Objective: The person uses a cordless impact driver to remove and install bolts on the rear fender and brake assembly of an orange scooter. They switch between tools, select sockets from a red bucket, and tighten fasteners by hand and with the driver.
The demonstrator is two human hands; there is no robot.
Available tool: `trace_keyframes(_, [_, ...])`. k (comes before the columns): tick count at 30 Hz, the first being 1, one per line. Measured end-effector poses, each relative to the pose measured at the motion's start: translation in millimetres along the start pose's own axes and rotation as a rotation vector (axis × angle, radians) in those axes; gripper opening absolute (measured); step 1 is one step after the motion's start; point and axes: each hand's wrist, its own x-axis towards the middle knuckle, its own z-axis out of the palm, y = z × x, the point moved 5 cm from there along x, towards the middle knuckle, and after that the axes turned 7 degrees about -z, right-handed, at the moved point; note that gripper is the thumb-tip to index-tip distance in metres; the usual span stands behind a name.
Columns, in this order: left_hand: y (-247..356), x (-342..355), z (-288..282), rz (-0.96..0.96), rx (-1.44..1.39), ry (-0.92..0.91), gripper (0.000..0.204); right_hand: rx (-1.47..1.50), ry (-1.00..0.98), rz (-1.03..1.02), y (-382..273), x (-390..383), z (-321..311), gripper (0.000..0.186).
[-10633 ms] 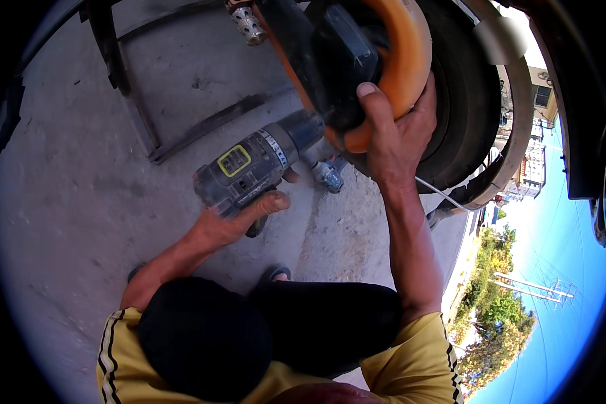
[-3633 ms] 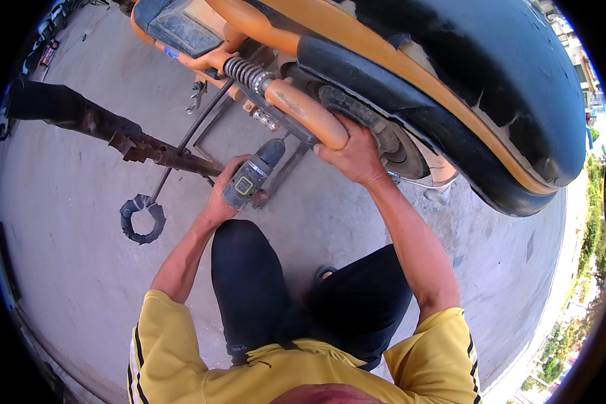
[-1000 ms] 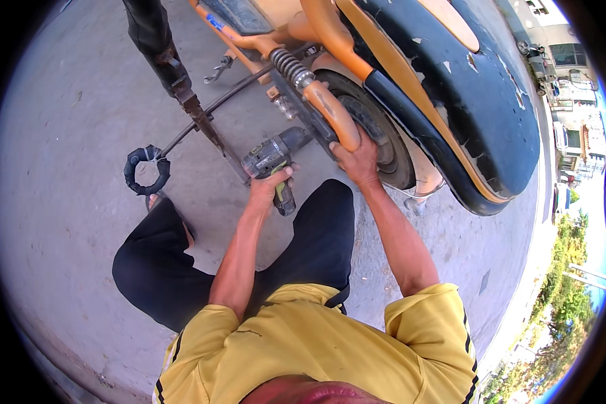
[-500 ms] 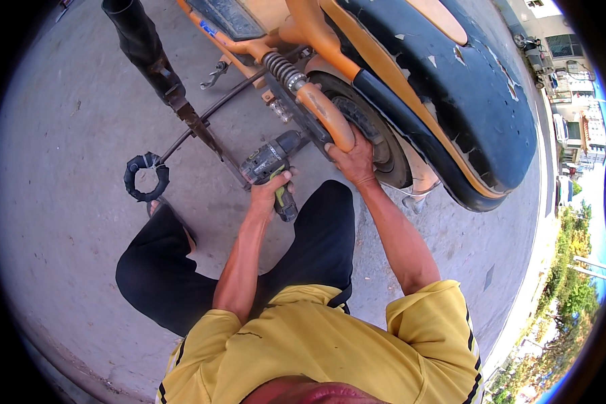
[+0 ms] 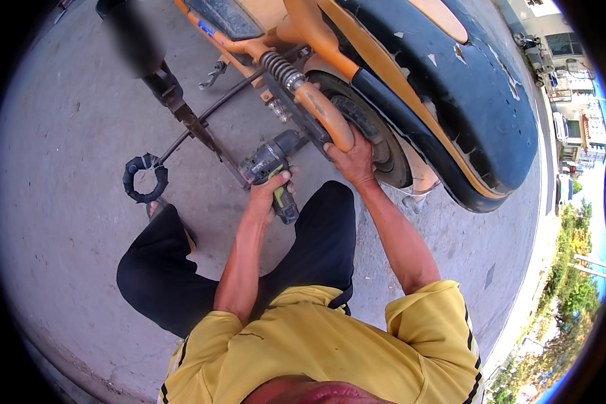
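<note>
Beside the orange-and-black scooter with a torn seat (image 5: 451, 114), left hand (image 5: 264, 192) grips the grey-and-black cordless drill (image 5: 266, 160), chuck (image 5: 289, 142) angled toward the dark metal frame bar (image 5: 303, 118), probably for aim, contact unclear; right hand (image 5: 352, 158) wraps the curved orange metal tube (image 5: 324, 111), seemingly bracing it; hands apart.

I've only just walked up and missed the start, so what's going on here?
A person in a yellow shirt, knees bent, is at an orange and black scooter. The left hand grips a cordless drill, its front end aimed at the dark bar below the spring; whether it touches anything is hard to tell. The right hand holds the near end of a thick orange tube, beside the wheel.
</note>
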Motion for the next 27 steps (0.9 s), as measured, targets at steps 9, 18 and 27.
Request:
trace_keyframes(9, [1,3,0,0.006,0.012,-0.048,0.048,0.057,-0.044,0.137,7,-1,3,0.058])
trace_keyframes(18, [1,5,-1,0.007,0.039,-0.029,0.053,0.042,-0.026,0.081,-7,1,1,0.052])
trace_keyframes(27, [-4,9,-4,0.008,0.057,-0.014,0.053,0.012,0.025,-0.013,-7,1,0,0.047])
